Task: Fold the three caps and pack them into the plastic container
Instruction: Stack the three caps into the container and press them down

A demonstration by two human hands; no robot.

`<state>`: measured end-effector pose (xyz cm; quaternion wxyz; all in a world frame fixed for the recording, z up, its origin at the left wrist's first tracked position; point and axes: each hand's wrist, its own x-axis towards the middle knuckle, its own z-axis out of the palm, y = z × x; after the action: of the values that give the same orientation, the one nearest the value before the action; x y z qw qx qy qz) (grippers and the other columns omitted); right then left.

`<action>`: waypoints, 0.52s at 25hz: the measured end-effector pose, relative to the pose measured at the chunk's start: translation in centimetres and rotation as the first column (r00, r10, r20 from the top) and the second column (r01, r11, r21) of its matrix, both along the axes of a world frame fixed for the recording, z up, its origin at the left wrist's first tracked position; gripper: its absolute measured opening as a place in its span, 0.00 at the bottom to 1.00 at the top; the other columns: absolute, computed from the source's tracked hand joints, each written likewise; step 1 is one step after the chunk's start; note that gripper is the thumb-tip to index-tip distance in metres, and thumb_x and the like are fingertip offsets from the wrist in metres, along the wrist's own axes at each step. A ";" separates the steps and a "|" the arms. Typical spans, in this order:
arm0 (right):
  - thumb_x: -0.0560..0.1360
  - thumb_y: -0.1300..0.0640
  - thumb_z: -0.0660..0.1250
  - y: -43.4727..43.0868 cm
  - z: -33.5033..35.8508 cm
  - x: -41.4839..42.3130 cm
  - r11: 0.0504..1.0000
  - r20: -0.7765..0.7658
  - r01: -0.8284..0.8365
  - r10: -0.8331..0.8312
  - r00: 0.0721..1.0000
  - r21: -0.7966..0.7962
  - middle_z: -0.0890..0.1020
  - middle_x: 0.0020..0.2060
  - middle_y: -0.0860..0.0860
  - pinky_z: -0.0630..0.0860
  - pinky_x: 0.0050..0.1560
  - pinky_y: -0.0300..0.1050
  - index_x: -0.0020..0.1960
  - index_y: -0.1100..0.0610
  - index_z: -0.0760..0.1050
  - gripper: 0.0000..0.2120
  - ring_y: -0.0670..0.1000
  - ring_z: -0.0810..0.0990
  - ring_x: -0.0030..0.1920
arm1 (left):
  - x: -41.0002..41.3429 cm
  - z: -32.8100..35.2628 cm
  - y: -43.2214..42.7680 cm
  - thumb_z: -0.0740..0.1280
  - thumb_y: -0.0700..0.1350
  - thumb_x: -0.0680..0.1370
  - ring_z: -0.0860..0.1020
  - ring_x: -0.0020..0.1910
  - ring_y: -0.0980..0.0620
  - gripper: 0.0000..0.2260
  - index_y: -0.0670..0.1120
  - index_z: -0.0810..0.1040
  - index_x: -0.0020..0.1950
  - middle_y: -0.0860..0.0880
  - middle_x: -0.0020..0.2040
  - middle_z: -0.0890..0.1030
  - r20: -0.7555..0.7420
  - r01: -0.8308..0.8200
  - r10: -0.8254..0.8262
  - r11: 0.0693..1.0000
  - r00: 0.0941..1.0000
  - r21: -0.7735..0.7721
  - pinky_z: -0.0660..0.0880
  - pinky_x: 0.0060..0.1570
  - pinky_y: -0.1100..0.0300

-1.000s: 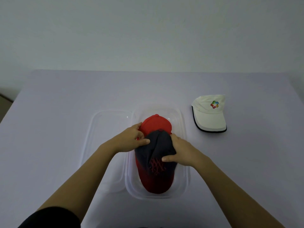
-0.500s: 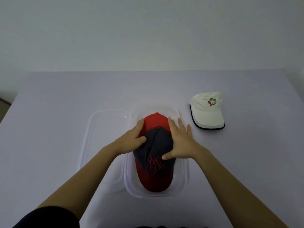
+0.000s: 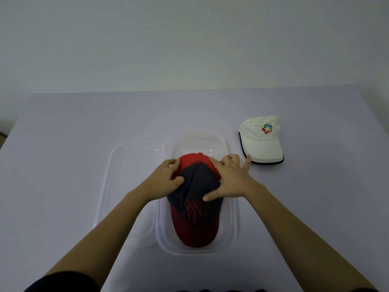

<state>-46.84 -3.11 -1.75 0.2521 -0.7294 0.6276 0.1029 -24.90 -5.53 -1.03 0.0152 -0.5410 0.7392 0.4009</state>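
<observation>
On a pale table [image 3: 63,165], a clear plastic container [image 3: 234,220] serves as the packing point for three caps, its lid [image 3: 126,186] lying just beside it on the left. Inside the container sits a red cap [image 3: 195,232], brim toward the camera, with a dark cap [image 3: 202,199] nested on top of it (its red stitched emblem facing up). Both hands press flat on the stack, apparently to settle the crowns low enough to leave room: the left hand [image 3: 166,178] spreads over the container's left side with fingers curled at the red crown, gripping nothing; the right hand [image 3: 229,180] lies open, fingers splayed. A white cap [image 3: 263,142], folded flat, waits outside the container to its far right, not yet packed.
</observation>
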 end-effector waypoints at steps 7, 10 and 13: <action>0.60 0.29 0.67 1.6 1.3 -2.3 0.984 0.411 0.154 -0.178 0.894 0.091 0.32 0.74 0.46 0.41 0.73 0.58 0.75 0.46 0.36 0.58 0.49 0.29 0.73 | 0.3 2.7 -1.2 0.57 0.43 0.79 0.51 0.76 0.57 0.28 0.52 0.50 0.77 0.54 0.78 0.50 -0.200 -0.177 0.190 0.981 0.961 0.082 0.49 0.72 0.59; 0.61 0.29 0.63 1.4 0.9 -4.5 0.946 0.475 0.320 -0.307 0.825 0.057 0.34 0.75 0.45 0.44 0.74 0.55 0.75 0.47 0.37 0.55 0.48 0.33 0.74 | -2.6 4.9 -3.5 0.57 0.45 0.79 0.55 0.75 0.56 0.27 0.52 0.54 0.77 0.55 0.77 0.55 -0.289 -0.196 0.185 0.981 0.939 -0.010 0.53 0.69 0.62; 0.66 0.34 0.65 0.4 -1.0 -7.2 0.882 0.472 0.472 -0.420 0.775 0.008 0.36 0.76 0.49 0.46 0.75 0.55 0.76 0.51 0.39 0.51 0.51 0.37 0.76 | -8.0 5.2 -6.6 0.59 0.48 0.79 0.62 0.73 0.52 0.26 0.54 0.55 0.76 0.53 0.76 0.60 -0.311 -0.107 0.093 0.994 0.946 -0.029 0.59 0.66 0.60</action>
<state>-54.06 -2.73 -2.74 0.3699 -0.5756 0.7091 -0.1706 -32.93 -12.12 4.21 -0.1334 -0.5084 0.7130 0.4640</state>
